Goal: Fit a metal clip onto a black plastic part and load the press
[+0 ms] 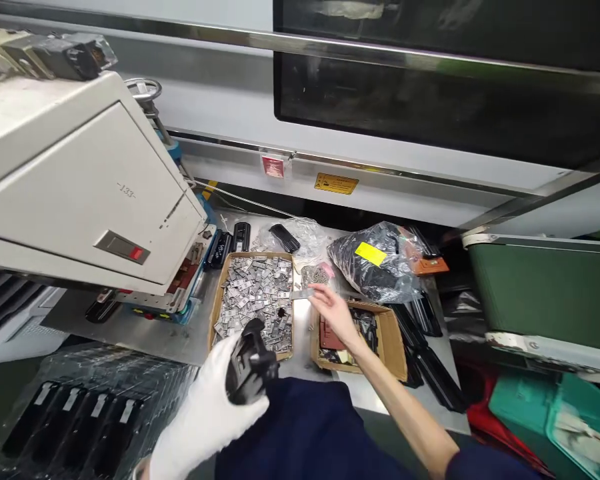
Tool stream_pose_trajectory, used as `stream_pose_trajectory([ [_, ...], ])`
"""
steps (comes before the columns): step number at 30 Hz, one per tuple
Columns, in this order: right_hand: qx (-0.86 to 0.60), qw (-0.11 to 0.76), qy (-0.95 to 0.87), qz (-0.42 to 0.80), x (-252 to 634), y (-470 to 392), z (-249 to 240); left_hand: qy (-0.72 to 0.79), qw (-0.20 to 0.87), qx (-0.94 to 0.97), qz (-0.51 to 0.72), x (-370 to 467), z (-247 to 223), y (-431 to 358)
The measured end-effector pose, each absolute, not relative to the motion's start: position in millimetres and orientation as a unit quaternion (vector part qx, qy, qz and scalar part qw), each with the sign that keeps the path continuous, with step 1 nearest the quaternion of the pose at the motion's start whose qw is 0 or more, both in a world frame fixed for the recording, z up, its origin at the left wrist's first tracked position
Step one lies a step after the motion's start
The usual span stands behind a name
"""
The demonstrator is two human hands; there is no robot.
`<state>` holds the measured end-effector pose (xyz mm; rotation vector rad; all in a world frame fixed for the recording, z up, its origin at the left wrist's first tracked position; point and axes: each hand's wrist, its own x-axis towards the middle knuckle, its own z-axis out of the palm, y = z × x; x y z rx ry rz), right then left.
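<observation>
1. Hands first: the left hand (207, 407), in a white glove, grasps a black plastic part (250, 363) low in the view, just in front of the near edge of the bench (145, 333).
2. The right hand (333, 310) is bare and pinches a small flat metal piece (303, 293) between fingertips, above the gap between two boxes.
3. The box of metal pieces (255, 297) stands left of this gap; its right wall is just beside the held piece.
4. The smaller cardboard box (393, 343) stands right of the gap, under the right wrist.
5. The grey machine housing (80, 193) overhangs the left part of the bench, so open room there is low.
6. The plastic bag with a yellow label (375, 260) closes the far side.
</observation>
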<state>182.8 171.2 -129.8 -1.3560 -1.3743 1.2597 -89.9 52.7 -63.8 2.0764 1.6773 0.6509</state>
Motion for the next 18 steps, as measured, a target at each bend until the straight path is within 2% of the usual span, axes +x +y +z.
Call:
stream_pose_trajectory([
  [3,-0.477,0.473,-0.537,0.51,220,125,-61,0.565,0.23,0.759,0.226,-65,-56,71],
  [6,-0.385,0.516,-0.569,0.512,238,87,-19,0.517,0.238,0.79,0.229,-44,-39,80],
  [11,-0.409,0.495,-0.614,0.458,257,65,-21,0.47,0.168,0.832,0.241,-21,-20,67],
  [18,-0.367,0.446,-0.715,0.394,282,61,-28,0.497,0.15,0.829,0.206,-5,-34,40],
])
